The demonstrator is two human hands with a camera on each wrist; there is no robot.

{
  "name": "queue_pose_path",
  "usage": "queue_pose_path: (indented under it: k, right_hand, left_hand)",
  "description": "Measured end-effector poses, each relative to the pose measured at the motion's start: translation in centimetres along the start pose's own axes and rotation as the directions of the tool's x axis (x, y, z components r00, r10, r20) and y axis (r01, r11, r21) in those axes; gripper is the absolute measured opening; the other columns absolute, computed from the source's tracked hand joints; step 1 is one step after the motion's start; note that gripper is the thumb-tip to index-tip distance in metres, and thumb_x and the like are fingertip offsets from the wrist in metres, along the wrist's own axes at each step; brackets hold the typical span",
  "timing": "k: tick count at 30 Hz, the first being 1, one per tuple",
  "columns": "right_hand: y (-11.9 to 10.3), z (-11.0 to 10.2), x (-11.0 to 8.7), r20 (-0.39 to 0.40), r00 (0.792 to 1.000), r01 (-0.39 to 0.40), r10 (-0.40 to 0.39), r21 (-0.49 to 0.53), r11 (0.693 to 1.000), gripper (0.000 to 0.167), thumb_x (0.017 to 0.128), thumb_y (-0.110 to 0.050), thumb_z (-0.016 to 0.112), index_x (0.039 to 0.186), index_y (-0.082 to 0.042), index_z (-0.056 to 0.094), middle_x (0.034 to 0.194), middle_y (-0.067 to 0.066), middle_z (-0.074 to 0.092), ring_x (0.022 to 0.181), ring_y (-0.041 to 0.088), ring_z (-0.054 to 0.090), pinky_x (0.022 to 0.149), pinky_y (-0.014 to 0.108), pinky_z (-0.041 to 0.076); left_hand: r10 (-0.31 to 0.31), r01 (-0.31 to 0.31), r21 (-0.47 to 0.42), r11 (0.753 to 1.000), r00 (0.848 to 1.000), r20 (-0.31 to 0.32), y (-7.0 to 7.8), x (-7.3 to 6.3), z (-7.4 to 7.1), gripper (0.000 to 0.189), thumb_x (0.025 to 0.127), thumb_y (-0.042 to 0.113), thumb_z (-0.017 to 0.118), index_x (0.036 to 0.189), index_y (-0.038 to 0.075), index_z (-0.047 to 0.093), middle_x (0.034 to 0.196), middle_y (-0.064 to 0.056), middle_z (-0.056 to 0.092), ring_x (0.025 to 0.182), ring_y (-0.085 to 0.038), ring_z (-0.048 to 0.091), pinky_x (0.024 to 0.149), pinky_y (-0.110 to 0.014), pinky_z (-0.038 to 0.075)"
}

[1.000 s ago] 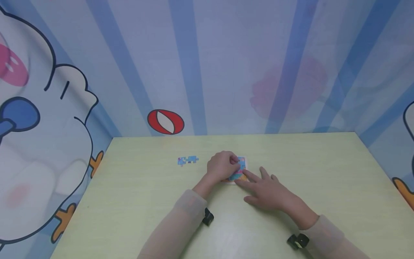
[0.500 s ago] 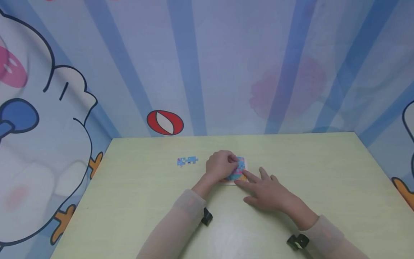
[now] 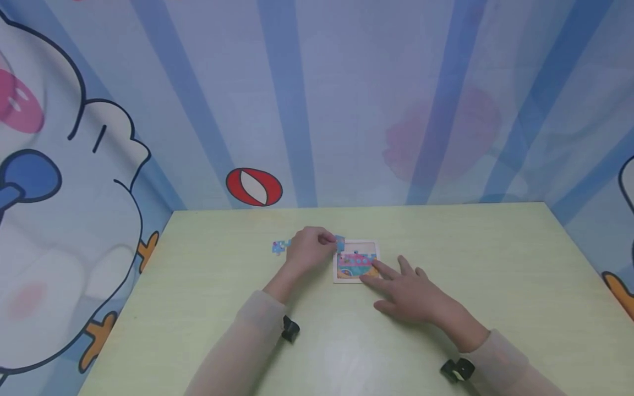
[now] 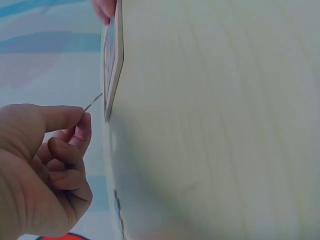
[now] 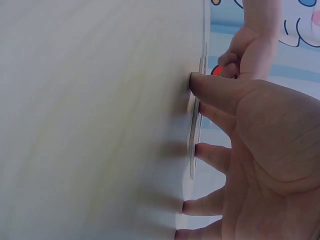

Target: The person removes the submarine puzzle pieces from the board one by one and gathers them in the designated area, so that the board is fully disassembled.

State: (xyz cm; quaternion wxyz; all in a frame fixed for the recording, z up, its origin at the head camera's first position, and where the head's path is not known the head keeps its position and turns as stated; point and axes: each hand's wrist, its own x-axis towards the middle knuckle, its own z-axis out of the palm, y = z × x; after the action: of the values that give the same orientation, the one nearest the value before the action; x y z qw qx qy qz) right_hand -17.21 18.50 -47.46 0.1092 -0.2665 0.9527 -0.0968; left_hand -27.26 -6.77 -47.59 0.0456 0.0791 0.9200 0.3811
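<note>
My left hand pinches a thin blue puzzle piece between thumb and forefinger, at the upper left corner of a small framed puzzle. In the left wrist view the piece shows edge-on, with the other fingers curled below it. The puzzle's lower part carries a pink and teal picture; its upper part shows bare backing. My right hand lies with spread fingers, two fingertips on the frame's right side. In the right wrist view its fingertips touch the tabletop and the frame.
Left of the left hand, a loose blue puzzle piece lies on the pale wooden table, with more blue beside it partly covered by the hand. A cartoon-printed backdrop rises behind the table's far edge.
My left hand has moved left off the frame with a blue piece in its fingers, uncovering the frame's upper part. It now overlaps the loose pieces. The right hand stays in place.
</note>
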Motion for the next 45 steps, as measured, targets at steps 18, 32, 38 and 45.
queue_pose_path:
  k: [18, 32, 38, 45]
  right_hand:
    - [-0.1, -0.1, 0.0, -0.019, 1.0, 0.012, -0.012, 0.001, 1.0, 0.059, 0.102, -0.042, 0.065, 0.157, -0.03, 0.047, 0.167, 0.01, 0.031, 0.142, 0.066, 0.025, 0.099, 0.081, 0.033]
    - [0.2, 0.2, 0.0, -0.022, 1.0, 0.012, -0.012, 0.002, 1.0, 0.06, 0.102, -0.043, 0.064, 0.158, -0.03, 0.046, 0.168, 0.01, 0.03, 0.142, 0.066, 0.024, 0.1, 0.081, 0.032]
    - [0.0, 0.0, -0.1, -0.025, 0.999, 0.021, -0.021, 0.007, 1.0, 0.059, 0.102, -0.042, 0.064, 0.157, -0.03, 0.047, 0.168, 0.011, 0.031, 0.142, 0.066, 0.025, 0.1, 0.081, 0.032]
    - [-0.2, -0.3, -0.2, -0.023, 0.999, 0.025, -0.025, 0.006, 1.0, 0.058, 0.103, -0.041, 0.064, 0.157, -0.029, 0.047, 0.167, 0.011, 0.031, 0.141, 0.066, 0.026, 0.099, 0.08, 0.033]
  left_hand:
    - [-0.154, 0.154, -0.002, 0.988, 0.987, -0.034, -4.1, 0.0, -4.4, 0.017, 0.094, 0.031, 0.074, 0.102, 0.017, 0.081, 0.096, 0.003, 0.074, 0.094, -0.021, 0.067, 0.085, -0.044, 0.051]
    - [-0.198, 0.201, 0.091, 0.975, 0.979, -0.047, -4.6, 0.3, -4.0, 0.017, 0.093, 0.03, 0.07, 0.099, 0.019, 0.082, 0.101, 0.003, 0.074, 0.097, -0.022, 0.066, 0.083, -0.044, 0.05]
    - [-0.192, 0.197, 0.092, 0.976, 0.979, -0.063, -4.0, 0.0, -4.2, 0.015, 0.092, 0.026, 0.07, 0.099, 0.019, 0.081, 0.096, 0.003, 0.074, 0.092, -0.021, 0.066, 0.083, -0.045, 0.049]
    - [-0.166, 0.173, 0.071, 0.982, 0.982, -0.087, -3.1, -0.2, -4.7, 0.014, 0.096, 0.027, 0.073, 0.104, 0.017, 0.08, 0.096, 0.002, 0.074, 0.09, -0.02, 0.067, 0.082, -0.045, 0.05]
